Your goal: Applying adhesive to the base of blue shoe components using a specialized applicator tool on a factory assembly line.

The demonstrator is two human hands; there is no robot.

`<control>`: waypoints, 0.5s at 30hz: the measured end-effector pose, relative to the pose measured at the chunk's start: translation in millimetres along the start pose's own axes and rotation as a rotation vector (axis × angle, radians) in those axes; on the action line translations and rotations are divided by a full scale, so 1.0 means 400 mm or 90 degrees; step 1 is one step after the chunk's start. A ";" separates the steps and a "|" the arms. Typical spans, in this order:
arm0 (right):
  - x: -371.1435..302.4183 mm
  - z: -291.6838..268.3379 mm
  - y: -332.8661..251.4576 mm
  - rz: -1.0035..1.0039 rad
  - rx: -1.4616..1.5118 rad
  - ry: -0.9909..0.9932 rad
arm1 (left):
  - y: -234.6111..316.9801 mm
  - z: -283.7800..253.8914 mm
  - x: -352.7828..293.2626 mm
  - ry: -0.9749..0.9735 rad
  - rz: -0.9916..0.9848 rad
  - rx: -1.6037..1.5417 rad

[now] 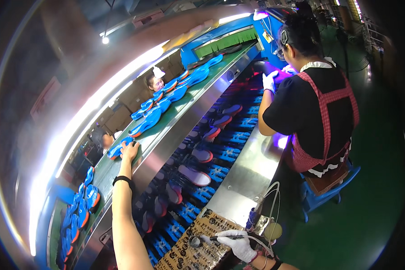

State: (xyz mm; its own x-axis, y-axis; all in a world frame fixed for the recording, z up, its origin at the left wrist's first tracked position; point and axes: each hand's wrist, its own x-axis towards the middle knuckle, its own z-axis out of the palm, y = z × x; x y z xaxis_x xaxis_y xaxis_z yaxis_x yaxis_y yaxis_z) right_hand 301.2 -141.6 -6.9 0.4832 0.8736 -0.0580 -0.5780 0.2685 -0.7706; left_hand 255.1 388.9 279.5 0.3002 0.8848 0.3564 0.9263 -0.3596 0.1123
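Observation:
My bare left hand point(129, 150) reaches up to the raised conveyor belt, its fingers closed on the near end of a blue shoe sole point(114, 152) with an orange edge. A dark band circles that wrist. Low in the view, my right hand point(238, 245) wears a white glove and grips a slim brush with a black handle point(231, 236). Its pale tip lies beside a small dark round dish point(195, 241) on a patterned, printed sheet point(202, 254). Thin pale tubing point(274, 198) loops beside the right hand.
More blue soles point(148, 122) line the green conveyor belt point(177, 105). Beneath it, shoes with pale soles point(194, 175) rest on a lower blue rack point(218, 173). A metal ledge point(243, 175) runs alongside. To the right, a gloved co-worker point(319, 103) sits on a blue stool point(321, 198).

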 end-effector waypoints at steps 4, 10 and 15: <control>-0.014 0.045 0.013 0.022 0.039 -0.025 | -0.197 -0.055 0.046 0.270 0.155 -0.105; -0.001 0.026 0.083 -0.008 -0.025 -0.021 | -0.029 -0.078 -0.174 0.210 0.034 -0.498; -0.030 0.087 0.102 0.024 0.045 -0.072 | -0.163 -0.183 -0.389 0.269 0.202 -0.360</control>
State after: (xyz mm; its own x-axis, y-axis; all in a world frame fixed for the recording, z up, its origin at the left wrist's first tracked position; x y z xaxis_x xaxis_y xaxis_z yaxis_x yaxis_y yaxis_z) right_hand 249.1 -127.1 -15.6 0.3858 0.9225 -0.0109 -0.6415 0.2598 -0.7218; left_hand 131.1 253.0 284.7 0.3146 0.5672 0.7611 0.5199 -0.7738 0.3618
